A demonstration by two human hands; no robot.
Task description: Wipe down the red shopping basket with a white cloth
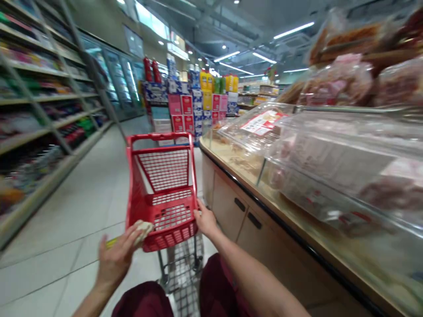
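Observation:
A red shopping cart [172, 167] with a grid basket stands right in front of me. My left hand [117, 255] is closed around a crumpled pale cloth [144, 227], which sticks out past the fingertips near the cart's left side. A yellow edge shows at the thumb side of that hand; whether it belongs to the cloth I cannot tell. With fingers wrapped on the right side of the basket, my right hand [206, 219] grips the cart. No goods show in its basket.
On the right runs a glass-edged display counter [228, 176] with clear plastic packages [297, 163] heaped on it. Stocked shelves [39, 83] line the left. Stacked boxes and bottles [194, 103] stand ahead, and tall glass-door coolers [114, 75] are further back.

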